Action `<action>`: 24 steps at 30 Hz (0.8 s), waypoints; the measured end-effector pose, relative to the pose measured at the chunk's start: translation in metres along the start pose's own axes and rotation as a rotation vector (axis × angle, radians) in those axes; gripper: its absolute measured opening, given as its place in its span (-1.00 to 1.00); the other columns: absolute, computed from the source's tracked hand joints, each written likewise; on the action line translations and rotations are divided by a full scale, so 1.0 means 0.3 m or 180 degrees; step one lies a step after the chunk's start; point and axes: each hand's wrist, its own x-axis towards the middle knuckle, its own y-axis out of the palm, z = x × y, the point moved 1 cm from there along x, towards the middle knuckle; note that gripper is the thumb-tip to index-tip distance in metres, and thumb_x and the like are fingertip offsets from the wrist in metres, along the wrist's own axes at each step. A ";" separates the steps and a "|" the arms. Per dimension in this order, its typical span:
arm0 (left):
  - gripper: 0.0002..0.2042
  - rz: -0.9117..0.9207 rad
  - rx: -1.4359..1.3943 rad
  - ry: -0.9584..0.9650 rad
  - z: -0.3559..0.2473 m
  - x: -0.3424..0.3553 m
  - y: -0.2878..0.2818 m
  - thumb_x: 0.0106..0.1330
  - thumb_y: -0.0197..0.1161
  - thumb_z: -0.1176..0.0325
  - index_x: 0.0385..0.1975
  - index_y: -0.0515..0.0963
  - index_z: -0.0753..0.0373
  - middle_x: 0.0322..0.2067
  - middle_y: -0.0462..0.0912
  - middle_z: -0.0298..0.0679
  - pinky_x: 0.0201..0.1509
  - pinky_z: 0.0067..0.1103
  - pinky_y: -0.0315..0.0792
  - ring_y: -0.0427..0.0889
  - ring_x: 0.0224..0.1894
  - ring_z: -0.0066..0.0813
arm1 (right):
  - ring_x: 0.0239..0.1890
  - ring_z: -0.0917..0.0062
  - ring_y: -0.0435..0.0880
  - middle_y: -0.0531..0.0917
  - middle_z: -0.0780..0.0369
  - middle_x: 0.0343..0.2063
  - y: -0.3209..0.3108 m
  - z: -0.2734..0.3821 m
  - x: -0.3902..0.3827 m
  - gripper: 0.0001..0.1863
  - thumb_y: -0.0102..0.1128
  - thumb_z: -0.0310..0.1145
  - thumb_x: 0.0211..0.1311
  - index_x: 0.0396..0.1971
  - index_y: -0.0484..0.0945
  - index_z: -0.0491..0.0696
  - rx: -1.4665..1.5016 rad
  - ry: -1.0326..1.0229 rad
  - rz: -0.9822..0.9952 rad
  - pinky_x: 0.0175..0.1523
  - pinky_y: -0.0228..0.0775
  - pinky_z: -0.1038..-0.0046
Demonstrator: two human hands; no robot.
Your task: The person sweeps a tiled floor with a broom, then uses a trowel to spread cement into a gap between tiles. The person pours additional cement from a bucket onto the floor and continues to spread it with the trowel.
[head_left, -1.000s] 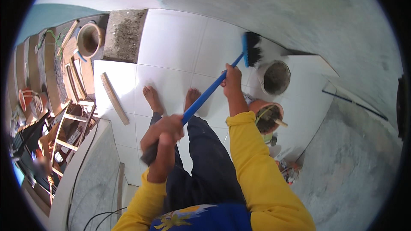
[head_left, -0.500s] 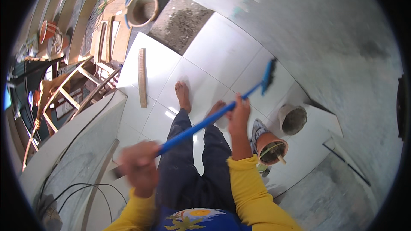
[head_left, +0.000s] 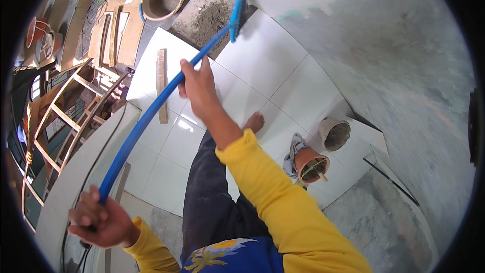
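Note:
A long blue broom crosses the left half of the view at a slant. My left hand is curled around the near end of its handle. Farther up, my right hand grips the shaft, with that arm reaching forward across my body. The blue broom head, dark bristles facing right, is at the border of the white tiles and an untiled patch of grey, crumbly mortar, near the wall. Whether the bristles touch the surface I cannot tell.
A wooden strip lies on the tiles. Right of my legs stand an orange bucket with a rag and a grey bucket. A large basin sits at far left, above a wooden ladder. The wall bounds the right.
The broom head has swung from the right wall side to the far end by the mortar patch. My right hand moved forward and left; my left hand moved left and nearer.

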 end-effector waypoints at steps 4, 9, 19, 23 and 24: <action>-0.64 0.0075 -0.0376 -0.0764 0.024 0.071 -0.066 0.68 -0.12 0.09 -0.44 0.35 0.05 -0.69 0.18 -0.47 -0.11 -0.47 0.35 0.21 -0.59 -0.57 | -0.37 0.64 0.49 0.50 0.34 -0.33 -0.209 -0.125 -0.190 -0.22 0.19 -0.18 0.49 0.55 0.00 0.01 0.0053 0.0227 -0.0975 -0.41 0.42 0.53; -0.64 0.1133 0.0015 -0.2076 0.342 -0.160 0.082 0.55 0.20 0.04 -0.46 0.45 0.12 -0.52 0.50 -0.29 0.09 -0.12 0.48 0.59 -0.35 -0.27 | -0.75 0.63 0.35 0.43 0.32 -0.56 -0.798 -0.300 -0.289 -0.76 0.06 -0.26 0.51 0.03 0.32 -0.01 0.0089 0.0443 -0.2216 -0.75 0.14 0.57; -0.57 0.0488 -0.0021 -0.0363 0.033 0.280 -0.130 0.52 0.13 0.08 -0.67 0.33 -0.02 -0.71 0.18 -0.50 -0.14 -0.47 0.31 0.21 -0.57 -0.62 | -0.65 0.65 0.39 0.46 0.33 -0.50 0.059 -0.079 0.098 -0.65 0.21 -0.27 0.49 0.09 0.34 -0.07 -0.0165 -0.0002 -0.0102 -0.54 0.27 0.54; -0.63 0.0260 -0.0560 -0.1133 0.011 0.354 -0.165 0.65 -0.02 0.09 -0.48 0.37 0.04 -0.67 0.21 -0.48 -0.19 -0.50 0.28 0.15 -0.61 -0.64 | -0.69 0.64 0.37 0.43 0.31 -0.59 0.035 -0.148 -0.113 -0.82 0.10 -0.33 0.53 -0.06 0.33 -0.03 0.0287 0.0077 -0.1215 -0.62 0.17 0.57; -0.64 0.0195 -0.0653 -0.1369 0.078 0.342 -0.157 0.67 -0.05 0.09 -0.45 0.36 0.06 -0.66 0.22 -0.47 -0.20 -0.51 0.27 0.14 -0.61 -0.64 | -0.70 0.65 0.35 0.43 0.32 -0.59 -0.046 -0.186 -0.161 -0.84 0.08 -0.33 0.54 -0.06 0.32 -0.01 0.0426 0.0112 -0.1347 -0.64 0.14 0.58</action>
